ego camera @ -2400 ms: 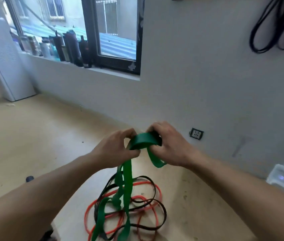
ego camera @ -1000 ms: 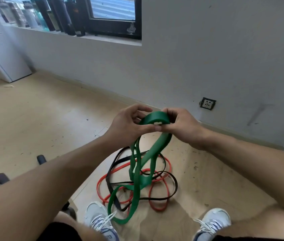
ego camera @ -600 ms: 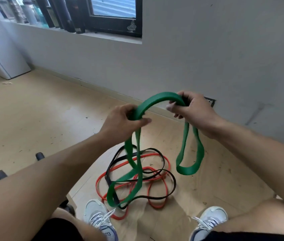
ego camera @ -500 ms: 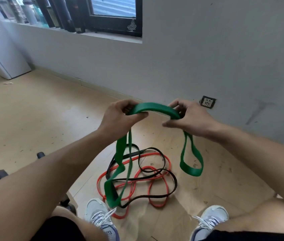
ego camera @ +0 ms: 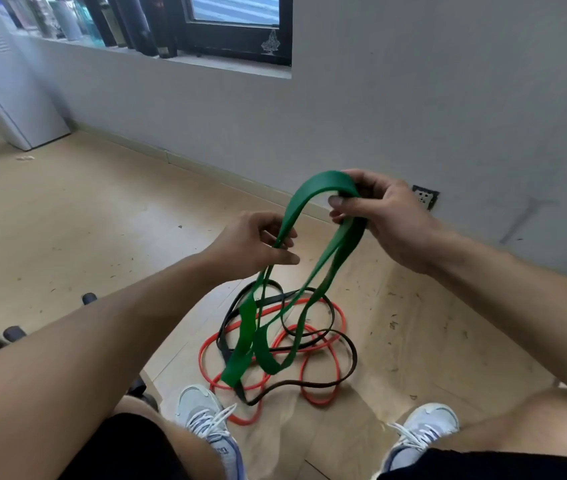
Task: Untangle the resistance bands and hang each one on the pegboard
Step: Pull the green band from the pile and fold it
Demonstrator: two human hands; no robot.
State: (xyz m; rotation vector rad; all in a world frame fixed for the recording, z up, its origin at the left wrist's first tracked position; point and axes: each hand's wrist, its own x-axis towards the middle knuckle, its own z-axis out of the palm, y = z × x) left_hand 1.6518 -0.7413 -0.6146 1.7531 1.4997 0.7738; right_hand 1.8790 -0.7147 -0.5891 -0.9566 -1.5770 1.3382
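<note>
The green band (ego camera: 313, 237) is a wide, flat, matte strip, held up in an arch between both hands, its loops hanging down to just above the floor. The right hand (ego camera: 384, 216) grasps the top of the arch, thumb pressed over the strip and fingers curled behind it. The left hand (ego camera: 258, 242), lower and to the left, pinches one descending strand between thumb and fingertips. Under the hanging loops lie a thin red band (ego camera: 323, 375) and a thin black band (ego camera: 351, 344), both narrow and cord-like, coiled over one another on the pale wood-grain floor (ego camera: 84, 220); the green loops hang in front of that pile and cover part of it, so whether they are entangled with it cannot be told. Two light grey laced shoes (ego camera: 202, 417) stand on the near side of the pile. A wall socket (ego camera: 426, 197) sits low on the grey wall, partly behind the right hand. Dark bottles (ego camera: 143, 26) line the window sill, and a white cabinet (ego camera: 5, 81) stands at far left. Compared with half a second earlier, the right hand is higher, the separate loop that hung to its right is gone, and all green strands now fall together toward the pile.
</note>
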